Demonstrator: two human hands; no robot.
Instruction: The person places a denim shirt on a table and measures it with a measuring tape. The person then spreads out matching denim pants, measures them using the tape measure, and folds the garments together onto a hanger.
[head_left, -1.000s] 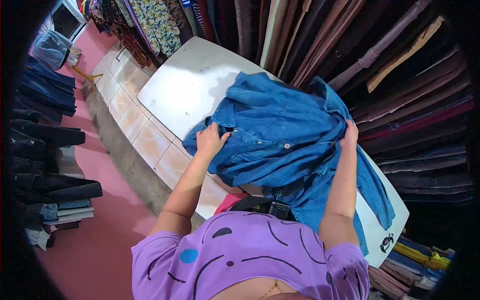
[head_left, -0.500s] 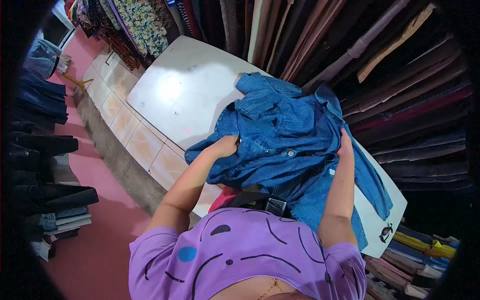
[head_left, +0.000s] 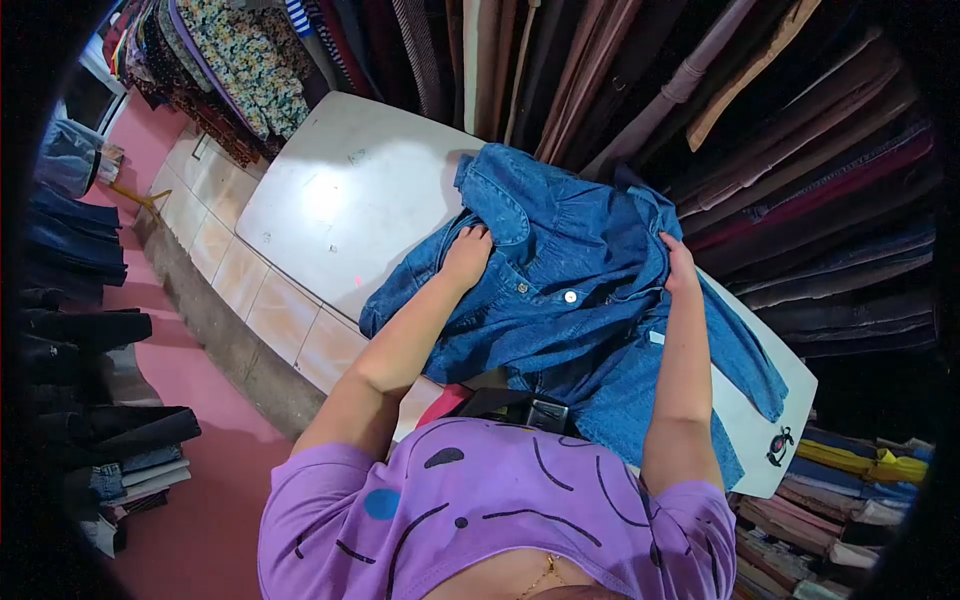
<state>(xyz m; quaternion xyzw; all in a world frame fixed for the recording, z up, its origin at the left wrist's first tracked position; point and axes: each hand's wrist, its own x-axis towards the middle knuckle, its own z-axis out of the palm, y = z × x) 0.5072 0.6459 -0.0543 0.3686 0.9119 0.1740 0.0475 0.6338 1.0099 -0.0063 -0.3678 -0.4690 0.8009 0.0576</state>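
Observation:
A blue denim shirt [head_left: 560, 230] with metal buttons lies crumpled across the white table. My left hand [head_left: 467, 256] is at its left part, fingers curled onto the fabric beside a sleeve. At the right edge, my right hand [head_left: 681, 264] grips the cloth near what looks like the collar, thumb side up. One sleeve [head_left: 745, 350] trails down to the right of my right forearm. A small white label [head_left: 657, 338] shows on the denim close to that arm. Folds hide some of my fingertips.
The white table [head_left: 340, 150] stands in front of me, with a small black and red object [head_left: 779, 446] at its right corner. Trousers hang along the back and right [head_left: 800, 200]. Folded clothes [head_left: 850, 480] are stacked lower right; more jeans [head_left: 75, 240] hang at left.
My left hand has moved up and slightly right on the denim, its fingers now further over the cloth. The shirt's upper left part has shifted and lies flatter. My right hand keeps its hold.

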